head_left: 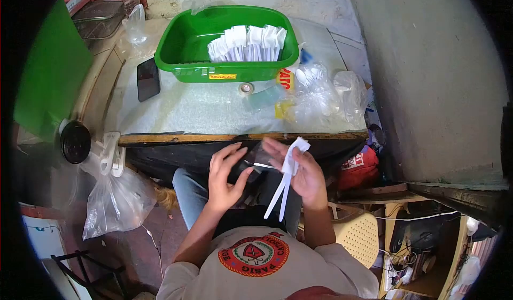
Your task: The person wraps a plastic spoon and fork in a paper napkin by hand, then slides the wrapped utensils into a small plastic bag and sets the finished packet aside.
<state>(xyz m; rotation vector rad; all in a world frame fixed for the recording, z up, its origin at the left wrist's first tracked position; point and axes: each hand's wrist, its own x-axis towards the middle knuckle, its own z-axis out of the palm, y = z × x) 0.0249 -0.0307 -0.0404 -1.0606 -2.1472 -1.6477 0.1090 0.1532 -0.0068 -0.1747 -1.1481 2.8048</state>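
Above my lap, my right hand (311,179) holds white plastic cutlery (279,195) with a folded white napkin (295,155) around its upper end. Two handles stick out below, pointing down and left. A small clear plastic piece (260,155) spans the gap between my hands, by the fingers of my right hand. My left hand (224,176) is just left of it, fingers curved and apart, with nothing plainly gripped. On the table, a green basin (184,74) holds several napkin-and-cutlery sets (247,43) lined up along its right side.
A phone (148,79) lies left of the basin. In front of it sits a tape roll (246,89). Clear bags with plastic spoons (315,89) lie at the right. A plastic bag (115,206) hangs off the table's left corner. The wooden table edge (214,138) is just beyond my hands.
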